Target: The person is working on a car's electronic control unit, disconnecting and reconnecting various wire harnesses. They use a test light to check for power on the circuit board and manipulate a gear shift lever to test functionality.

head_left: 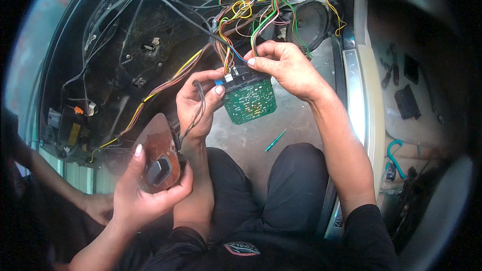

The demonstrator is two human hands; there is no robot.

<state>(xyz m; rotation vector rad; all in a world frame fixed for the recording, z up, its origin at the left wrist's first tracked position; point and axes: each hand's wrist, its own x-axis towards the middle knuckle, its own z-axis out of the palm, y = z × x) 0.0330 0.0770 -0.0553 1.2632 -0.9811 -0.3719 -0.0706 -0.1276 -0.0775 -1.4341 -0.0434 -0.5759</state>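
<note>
A green circuit board [250, 103] with a dark connector strip along its upper edge hangs between my two hands. My left hand [197, 103] is closed on the board's left corner, by a blue connector [219, 82] and a white plug [229, 77]. A thin dark cable [202, 98] loops over its fingers. At the strip's right end, my right hand [283, 68] pinches the board where a wire bundle [256, 35] meets it; the fingertips partly hide the plug. Below my left hand, a co-worker's hand [145, 195] holds a brown triangular trim piece [161, 143] with a black switch.
Behind lies a stripped black car door [165, 35] with loose wires and a round speaker [309, 22]. A teal screwdriver [275, 140] lies on the floor by my knees. Right of the door sill [359, 105] are tools, a black box [406, 103] and a teal hook-shaped thing [393, 158].
</note>
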